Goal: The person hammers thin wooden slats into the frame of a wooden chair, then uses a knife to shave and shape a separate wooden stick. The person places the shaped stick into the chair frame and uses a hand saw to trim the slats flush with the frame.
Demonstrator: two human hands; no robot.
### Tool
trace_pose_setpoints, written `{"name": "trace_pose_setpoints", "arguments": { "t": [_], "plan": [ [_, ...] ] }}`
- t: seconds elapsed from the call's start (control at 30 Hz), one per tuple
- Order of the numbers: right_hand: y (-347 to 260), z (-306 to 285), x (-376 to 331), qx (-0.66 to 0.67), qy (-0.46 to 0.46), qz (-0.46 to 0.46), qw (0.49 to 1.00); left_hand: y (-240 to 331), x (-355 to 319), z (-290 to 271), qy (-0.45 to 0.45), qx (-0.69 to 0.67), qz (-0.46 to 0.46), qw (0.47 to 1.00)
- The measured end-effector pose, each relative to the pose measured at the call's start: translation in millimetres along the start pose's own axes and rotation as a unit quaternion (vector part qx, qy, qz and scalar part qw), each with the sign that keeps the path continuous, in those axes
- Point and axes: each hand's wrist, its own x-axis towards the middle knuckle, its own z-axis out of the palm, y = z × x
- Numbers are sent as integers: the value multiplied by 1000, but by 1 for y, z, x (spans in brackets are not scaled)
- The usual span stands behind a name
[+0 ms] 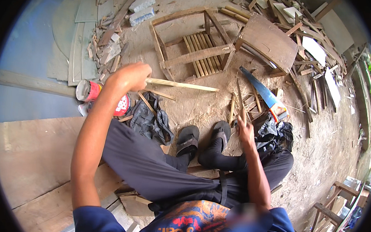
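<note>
My left hand is closed around one end of a pale wooden stick, which reaches out level to the right over the dirt floor. In my right hand, held upright near my right knee, is a long narrow knife with its tip pointing away from me. The blade and the stick are apart. Just right of the knife lies a handsaw with a blue blade and an orange-and-white handle. Black plastic lies below the stick, and more black plastic is beside my right knee.
A wooden frame with slats lies ahead, beside a brown wooden panel piece. Scrap wood is heaped at the far right. Red cans stand left, near a plank. Wood shavings and sticks surround my sandals.
</note>
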Motion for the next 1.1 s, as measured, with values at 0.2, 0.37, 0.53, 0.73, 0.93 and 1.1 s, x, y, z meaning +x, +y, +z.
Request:
{"name": "trace_pose_setpoints", "arguments": {
  "t": [0.2,0.37,0.53,0.73,0.93,1.1],
  "plan": [
    [1,18,-105,104,-35,-208,972,45,-27,-70,174,-115,103,973],
    [-22,34,-127,70,41,-107,991,77,-30,-73,223,-202,97,949],
    [-43,52,-153,66,10,-203,977,76,-36,-59,249,-287,80,921],
    [-52,55,-153,-16,53,-261,964,62,-36,-40,383,-381,202,817],
    [-95,66,-175,9,13,-282,959,76,-32,-19,417,-530,178,716],
    [-109,92,-161,-47,4,-340,939,83,-29,-10,456,-508,133,719]
  ]
}}
